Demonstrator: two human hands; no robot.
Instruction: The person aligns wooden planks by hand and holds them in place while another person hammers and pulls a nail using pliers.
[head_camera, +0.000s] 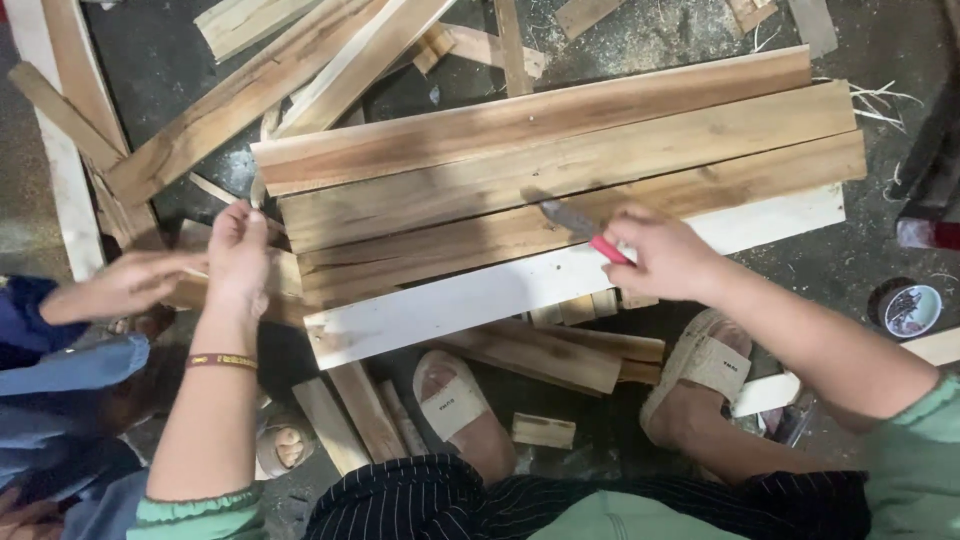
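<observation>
On four side-by-side planks (560, 170), right hand (665, 255) grip closed around one red-handled knife (585, 232), left hand (238, 255) grip pinching one small piece (257, 190).

We see our right hand (665, 255) gripping a red-handled knife (585, 228) over four planks (560, 170) laid side by side on the floor (850, 270). Our left hand (238, 255) pinches a small nail (256, 190) at the planks' end, beside another person's hand (125, 285).

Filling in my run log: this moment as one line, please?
right hand: holds knife on planks | left hand: at plank ends
</observation>
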